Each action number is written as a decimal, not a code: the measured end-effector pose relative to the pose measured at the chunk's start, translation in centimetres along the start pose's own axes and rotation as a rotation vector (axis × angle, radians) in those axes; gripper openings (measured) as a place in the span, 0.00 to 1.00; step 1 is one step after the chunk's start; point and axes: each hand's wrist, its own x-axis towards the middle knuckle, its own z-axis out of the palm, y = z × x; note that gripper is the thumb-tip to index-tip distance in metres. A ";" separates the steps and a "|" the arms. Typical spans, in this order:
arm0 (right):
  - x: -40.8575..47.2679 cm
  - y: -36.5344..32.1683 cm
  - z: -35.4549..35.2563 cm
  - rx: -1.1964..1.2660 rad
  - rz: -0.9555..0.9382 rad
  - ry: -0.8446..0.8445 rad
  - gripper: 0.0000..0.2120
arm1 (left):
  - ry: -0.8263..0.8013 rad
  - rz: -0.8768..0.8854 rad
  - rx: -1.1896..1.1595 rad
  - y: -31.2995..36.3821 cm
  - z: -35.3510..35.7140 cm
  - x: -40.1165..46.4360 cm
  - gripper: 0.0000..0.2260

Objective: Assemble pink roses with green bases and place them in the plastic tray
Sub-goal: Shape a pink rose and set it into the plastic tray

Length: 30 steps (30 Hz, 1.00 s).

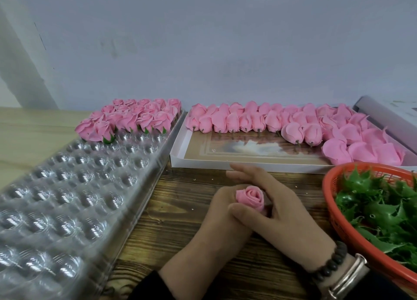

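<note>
**Both hands around one pink rose at the table's middle**

Behind the table stands a plain grey wall, and the table itself is of dark wood with strong grain. At the middle, the left hand and the right hand meet around one pink rose. The left fingers are curled around its lower part, and the right thumb presses against it from the front, while the other right fingers are stretched out loosely behind it. Whether a green base is already under the flower I cannot tell, because the hands cover that part.

On the left lies the clear plastic tray; only its far end is filled with finished roses. Beyond the hands, a flat white box holds rows of loose rose heads. On the right, an orange basket holds the green bases. The right wrist wears a bead bracelet.
</note>
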 end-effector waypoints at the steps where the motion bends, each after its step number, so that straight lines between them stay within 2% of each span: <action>1: -0.1 0.0 0.0 0.037 -0.002 0.026 0.27 | 0.021 0.005 -0.011 0.0 -0.1 0.0 0.09; 5: -0.2 -0.3 0.7 0.092 -0.044 0.146 0.22 | 0.133 -0.012 0.061 -0.4 -0.1 0.1 0.11; 9: -0.2 -0.4 1.7 0.036 -0.065 0.235 0.18 | 0.137 0.089 0.335 -0.4 0.5 -0.1 0.07; 12: 0.0 -0.1 1.6 -0.028 -0.072 0.231 0.17 | 0.052 0.074 0.189 0.1 0.8 0.1 0.06; 15: 0.3 -0.2 0.8 -0.074 -0.046 0.065 0.14 | -0.075 -0.016 0.138 0.1 0.6 0.3 0.16; 17: 0.2 -0.2 0.3 -0.131 -0.003 -0.059 0.14 | -0.142 -0.105 0.040 -0.1 0.4 0.1 0.14; 20: 0.0 -0.5 0.0 -0.109 0.032 -0.175 0.14 | -0.158 -0.181 0.033 -0.4 0.4 -0.5 0.12; 24: 0.0 -0.2 -0.2 -0.120 0.009 -0.085 0.28 | -0.100 0.029 -0.051 -0.1 0.1 -0.6 0.14; 26: -0.1 -0.2 -0.1 -0.066 0.007 -0.015 0.32 | -0.042 0.088 -0.022 -0.4 0.0 -0.5 0.11; 30: -0.3 -0.2 0.4 -0.057 -0.050 0.102 0.29 | 0.057 0.070 -0.044 -0.9 0.4 -0.3 0.03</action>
